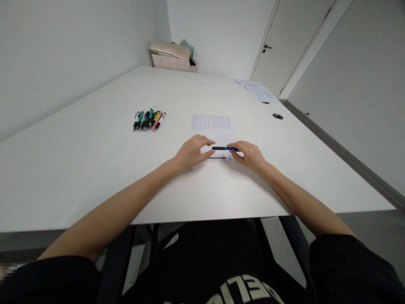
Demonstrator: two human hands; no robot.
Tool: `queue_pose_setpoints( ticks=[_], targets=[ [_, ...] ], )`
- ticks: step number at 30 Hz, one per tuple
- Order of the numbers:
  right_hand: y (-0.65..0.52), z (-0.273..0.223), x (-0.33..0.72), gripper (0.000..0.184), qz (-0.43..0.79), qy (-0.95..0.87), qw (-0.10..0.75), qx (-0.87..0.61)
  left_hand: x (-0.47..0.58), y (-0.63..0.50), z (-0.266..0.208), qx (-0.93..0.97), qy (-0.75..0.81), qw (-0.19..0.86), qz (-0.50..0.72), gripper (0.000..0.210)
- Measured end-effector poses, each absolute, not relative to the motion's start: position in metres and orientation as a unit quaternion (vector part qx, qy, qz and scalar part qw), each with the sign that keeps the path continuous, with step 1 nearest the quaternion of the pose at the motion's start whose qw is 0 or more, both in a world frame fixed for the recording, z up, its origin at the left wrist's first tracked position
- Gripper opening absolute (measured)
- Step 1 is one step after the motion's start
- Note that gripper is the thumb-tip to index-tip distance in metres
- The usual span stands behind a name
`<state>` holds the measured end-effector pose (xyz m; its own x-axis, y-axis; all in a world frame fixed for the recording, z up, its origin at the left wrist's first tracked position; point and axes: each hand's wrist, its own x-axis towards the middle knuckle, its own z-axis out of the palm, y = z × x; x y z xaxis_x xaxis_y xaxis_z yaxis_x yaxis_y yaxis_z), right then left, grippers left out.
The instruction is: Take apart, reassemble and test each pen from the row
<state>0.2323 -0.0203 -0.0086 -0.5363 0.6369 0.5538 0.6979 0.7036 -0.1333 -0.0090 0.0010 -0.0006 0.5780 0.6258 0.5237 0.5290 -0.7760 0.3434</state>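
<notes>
My right hand (pixel 251 155) grips a blue pen (pixel 220 148) with a dark grip section, its fingers closed round the blue end. The pen lies level, pointing left, above the lower part of a printed sheet of paper (pixel 218 136). My left hand (pixel 193 151) is at the pen's other end, thumb and fingers apart, with the dark tip between them; I cannot tell whether they touch it. Rows of small print cover the sheet's top half. A dark line shows along the sheet's near edge.
Several pens (pixel 148 120) lie side by side on the white table (pixel 95 169), left of the sheet. More papers (pixel 257 90) rest at the far right, near a round cable hole (pixel 277 116). A box with folded cloth (pixel 171 50) stands beyond the table's far edge.
</notes>
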Motion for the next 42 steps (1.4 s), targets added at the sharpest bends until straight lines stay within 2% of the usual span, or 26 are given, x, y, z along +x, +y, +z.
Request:
queue_pose_setpoints(
  ticks=[3, 9, 14, 42],
  targets=[
    [-0.017, -0.01, 0.241, 0.02, -0.051, -0.862, 0.304, -0.402, -0.016, 0.004, 0.0, 0.881, 0.348, 0.074, 0.311, 0.022],
    [-0.012, -0.013, 0.256, 0.02, -0.048, -0.843, 0.317, -0.432, -0.024, 0.001, -0.001, 0.906, 0.37, 0.08, 0.189, 0.02],
    [-0.011, -0.014, 0.257, 0.02, -0.048, -0.84, 0.324, -0.432, -0.022, -0.004, -0.001, 0.916, 0.366, 0.064, 0.149, 0.022],
    [-0.01, -0.014, 0.259, 0.02, -0.039, -0.835, 0.315, -0.449, -0.02, -0.005, -0.003, 0.928, 0.325, 0.016, 0.179, 0.021]
  ],
)
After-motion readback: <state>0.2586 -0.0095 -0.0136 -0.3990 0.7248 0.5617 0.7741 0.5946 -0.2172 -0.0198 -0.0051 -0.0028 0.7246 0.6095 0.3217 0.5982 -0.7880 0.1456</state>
